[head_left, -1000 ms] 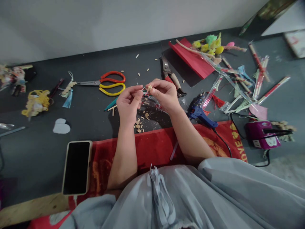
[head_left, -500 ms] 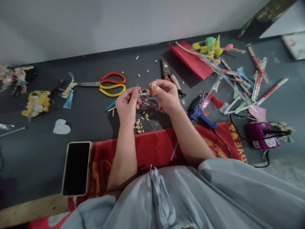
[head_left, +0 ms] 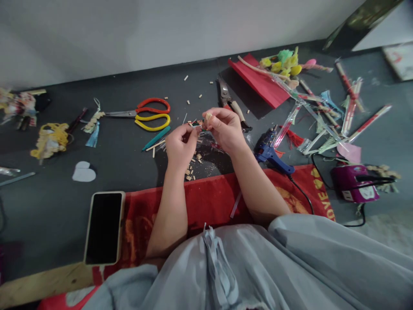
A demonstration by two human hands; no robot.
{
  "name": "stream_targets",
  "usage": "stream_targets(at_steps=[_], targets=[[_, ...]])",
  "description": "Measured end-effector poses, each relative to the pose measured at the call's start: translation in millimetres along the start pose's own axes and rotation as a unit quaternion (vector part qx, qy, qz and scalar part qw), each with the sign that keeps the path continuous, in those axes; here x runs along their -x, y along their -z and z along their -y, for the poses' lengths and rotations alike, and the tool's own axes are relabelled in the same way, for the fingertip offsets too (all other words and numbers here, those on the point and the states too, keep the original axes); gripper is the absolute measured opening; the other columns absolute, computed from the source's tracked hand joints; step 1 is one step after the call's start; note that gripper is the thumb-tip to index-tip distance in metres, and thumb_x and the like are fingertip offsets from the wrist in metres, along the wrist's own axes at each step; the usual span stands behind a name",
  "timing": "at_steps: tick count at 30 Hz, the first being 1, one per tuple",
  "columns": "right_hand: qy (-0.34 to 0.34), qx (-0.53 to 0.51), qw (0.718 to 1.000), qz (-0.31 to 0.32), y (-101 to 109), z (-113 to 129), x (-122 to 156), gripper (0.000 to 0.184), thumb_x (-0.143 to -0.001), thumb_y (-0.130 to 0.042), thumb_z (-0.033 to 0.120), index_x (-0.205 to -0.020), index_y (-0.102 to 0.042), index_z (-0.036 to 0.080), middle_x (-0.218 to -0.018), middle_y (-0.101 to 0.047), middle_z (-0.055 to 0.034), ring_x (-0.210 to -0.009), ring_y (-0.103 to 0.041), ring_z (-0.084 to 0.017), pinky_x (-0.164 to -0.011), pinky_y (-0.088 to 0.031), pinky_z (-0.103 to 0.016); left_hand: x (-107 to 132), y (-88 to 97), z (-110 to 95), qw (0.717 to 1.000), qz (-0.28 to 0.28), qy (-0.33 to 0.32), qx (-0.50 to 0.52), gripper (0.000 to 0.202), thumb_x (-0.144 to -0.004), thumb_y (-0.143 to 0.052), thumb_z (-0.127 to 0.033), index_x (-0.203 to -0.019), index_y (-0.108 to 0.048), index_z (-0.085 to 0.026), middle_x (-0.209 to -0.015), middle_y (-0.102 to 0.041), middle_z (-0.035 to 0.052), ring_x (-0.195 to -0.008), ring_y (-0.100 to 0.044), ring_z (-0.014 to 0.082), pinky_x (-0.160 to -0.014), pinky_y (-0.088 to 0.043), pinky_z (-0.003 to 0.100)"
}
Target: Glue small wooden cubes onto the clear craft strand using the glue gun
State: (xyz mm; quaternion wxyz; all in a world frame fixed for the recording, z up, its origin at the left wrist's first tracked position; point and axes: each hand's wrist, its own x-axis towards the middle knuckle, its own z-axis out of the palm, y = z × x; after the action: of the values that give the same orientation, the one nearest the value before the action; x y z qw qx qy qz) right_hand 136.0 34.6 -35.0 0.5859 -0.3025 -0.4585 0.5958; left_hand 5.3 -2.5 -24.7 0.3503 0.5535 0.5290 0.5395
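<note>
Slipping looks like the main risk. The right hand point(head_left: 226, 129) pinches a small pale bead point(head_left: 208, 115) between the tips of thumb and forefinger, held up above the dark worktop point(head_left: 129, 150). The left hand point(head_left: 180, 144) has its fingers closed on a thin pin point(head_left: 194, 125) whose end sits just beside the bead; the pin is too fine and blurred to say whether the two touch. With so light a grip on so small a piece, a slight twist could drop the bead among the wood bits point(head_left: 190, 170) scattered below the hands, where it would be hard to pick out. The pin could also prick a fingertip if it skids off. The blue glue gun point(head_left: 269, 153) lies near the right forearm with its cord trailing over the red towel point(head_left: 206, 198), so a sweep of that arm might snag it. No box, bowl or tray shows. The nearest things to containers are the clear plastic sleeves point(head_left: 290, 118) on the right, and some seem to hold red-and-white sticks point(head_left: 368, 122). Whether the others are empty I cannot tell.
</note>
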Motion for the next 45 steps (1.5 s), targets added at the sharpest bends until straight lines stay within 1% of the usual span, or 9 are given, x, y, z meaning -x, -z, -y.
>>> stream_targets(at_steps=[1, 3, 7, 13, 20, 26, 31, 35, 45], targets=[[0.001, -0.002, 1.000, 0.004, 0.2, -0.2, 0.2, 0.028, -0.064, -0.079, 0.046, -0.079, -0.069, 0.023, -0.077, -0.066, 0.0049, -0.059, -0.054, -0.004, -0.060, -0.049, -0.021, -0.3, -0.5, 0.0, 0.999, -0.001, 0.006, 0.035, 0.023, -0.075, -0.070, -0.040, -0.070, -0.063, -0.018, -0.051, -0.049, -0.0055, -0.046, -0.041, 0.0044, -0.045, -0.032, 0.019], [0.000, -0.005, 1.000, 0.010, 0.8, -0.5, 0.7, 0.022, -0.067, -0.079, 0.039, -0.079, -0.071, 0.023, -0.078, -0.067, 0.0046, -0.062, -0.056, -0.003, -0.062, -0.049, -0.019, -1.2, -1.3, 0.1, 0.994, -0.001, 0.022, 0.107, 0.027, -0.071, -0.073, -0.042, -0.085, -0.064, -0.021, -0.056, -0.053, -0.0058, -0.047, -0.044, 0.0043, -0.042, -0.033, 0.018], [-0.008, 0.006, 1.000, 0.022, 2.0, -0.9, 1.5, 0.020, -0.067, -0.079, 0.036, -0.080, -0.072, 0.022, -0.082, -0.069, 0.0035, -0.069, -0.061, -0.004, -0.067, -0.051, -0.019, -2.9, -1.7, -0.1, 0.984, -0.014, 0.042, 0.171, 0.033, -0.068, -0.073, -0.050, -0.076, -0.063, -0.020, -0.056, -0.053, -0.0050, -0.043, -0.044, 0.0032, -0.037, -0.031, 0.016], [-0.014, 0.049, 0.998, 0.042, 0.4, 1.7, 2.5, 0.023, -0.066, -0.079, 0.039, -0.079, -0.072, 0.021, -0.081, -0.070, 0.0029, -0.075, -0.063, -0.007, -0.077, -0.054, -0.023, -3.0, -2.4, -1.2, 0.985, -0.014, 0.050, 0.162, 0.033, -0.065, -0.075, -0.050, -0.073, -0.063, -0.020, -0.058, -0.057, -0.0042, -0.047, -0.049, 0.0036, -0.037, -0.032, 0.015], [0.000, 0.050, 0.997, 0.053, -0.1, 3.0, 2.6, 0.021, -0.065, -0.080, 0.037, -0.078, -0.073, 0.022, -0.079, -0.069, 0.0040, -0.075, -0.064, -0.006, -0.076, -0.053, -0.023, -2.3, -3.5, -2.9, 0.986, -0.018, 0.042, 0.159, 0.034, -0.063, -0.076, -0.050, -0.071, -0.063, -0.020, -0.065, -0.062, -0.0024, -0.054, -0.055, 0.0051, -0.049, -0.044, 0.018], [0.009, 0.063, 0.996, 0.057, -1.4, 4.9, 2.9, 0.024, -0.064, -0.080, 0.040, -0.078, -0.072, 0.021, -0.077, -0.068, 0.0033, -0.075, -0.064, -0.007, -0.075, -0.053, -0.024, -2.9, -3.6, -3.3, 0.986, -0.022, 0.034, 0.160, 0.035, -0.066, -0.073, -0.053, -0.069, -0.062, -0.019, -0.062, -0.060, -0.0029, -0.053, -0.054, 0.0050, -0.049, -0.045, 0.018], [0.008, 0.084, 0.995, 0.052, 0.2, 2.7, 2.7, 0.029, -0.064, -0.079, 0.046, -0.077, -0.071, 0.021, -0.078, -0.068, 0.0027, -0.075, -0.063, -0.008, -0.076, -0.053, -0.025, -1.9, -3.4, -2.9, 0.990, -0.016, 0.007, 0.138, 0.031, -0.068, -0.074, -0.048, -0.071, -0.062, -0.019, -0.063, -0.060, -0.0027, -0.053, -0.053, 0.0049, -0.049, -0.044, 0.017], [0.007, 0.071, 0.996, 0.053, 2.7, 0.0, 2.5, 0.025, -0.067, -0.077, 0.043, -0.079, -0.071, 0.021, -0.079, -0.067, 0.0029, -0.074, -0.063, -0.007, -0.076, -0.053, -0.025, -0.5, -4.7, 0.5, 0.994, -0.012, -0.016, 0.109, 0.027, -0.068, -0.075, -0.042, -0.076, -0.062, -0.019, -0.064, -0.058, -0.0033, -0.054, -0.051, 0.0044, -0.049, -0.042, 0.017], [0.058, 0.127, 0.989, 0.056, -0.2, 5.8, 3.5, 0.026, -0.067, -0.077, 0.044, -0.082, -0.073, 0.023, -0.079, -0.067, 0.0023, -0.074, -0.061, -0.008, -0.072, -0.051, -0.026, -0.6, -1.4, -3.7, 0.991, -0.037, -0.025, 0.130, 0.021, -0.073, -0.072, -0.042, -0.073, -0.067, -0.021, -0.069, -0.066, -0.0006, -0.062, -0.061, 0.0084, -0.057, -0.049, 0.021]])
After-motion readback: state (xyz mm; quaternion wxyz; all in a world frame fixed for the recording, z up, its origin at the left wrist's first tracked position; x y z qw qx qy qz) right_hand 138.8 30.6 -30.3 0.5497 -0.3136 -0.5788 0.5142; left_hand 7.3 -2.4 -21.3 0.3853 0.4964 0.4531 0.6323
